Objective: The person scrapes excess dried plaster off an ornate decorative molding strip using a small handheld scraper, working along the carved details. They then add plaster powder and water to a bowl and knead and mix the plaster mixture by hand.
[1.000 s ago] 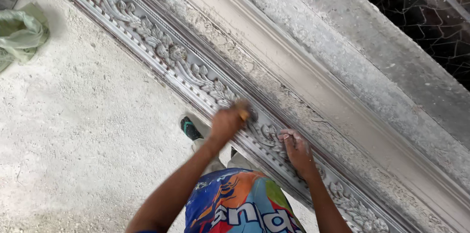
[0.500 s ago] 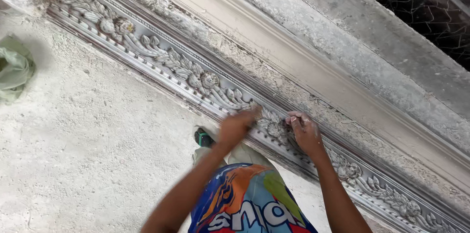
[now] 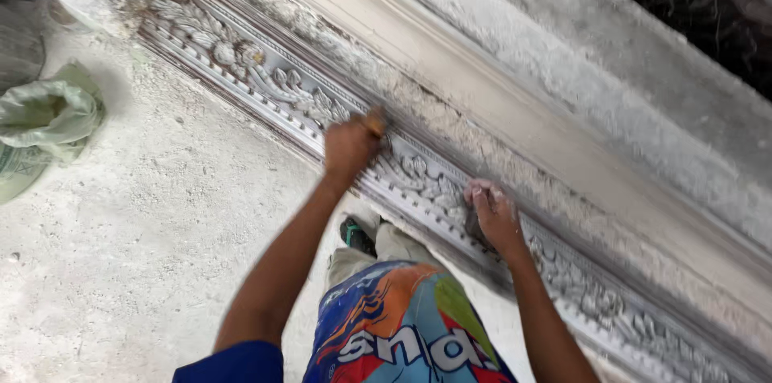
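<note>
Head view, left hand gripping tool, on carved moulding

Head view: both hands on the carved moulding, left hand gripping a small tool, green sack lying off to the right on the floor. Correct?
Not quite. The head view shows the green sack on the left of the floor, not the right. Otherwise right: both hands are on the carved moulding, and the left hand grips a small tool; the right hand rests further along.
</note>
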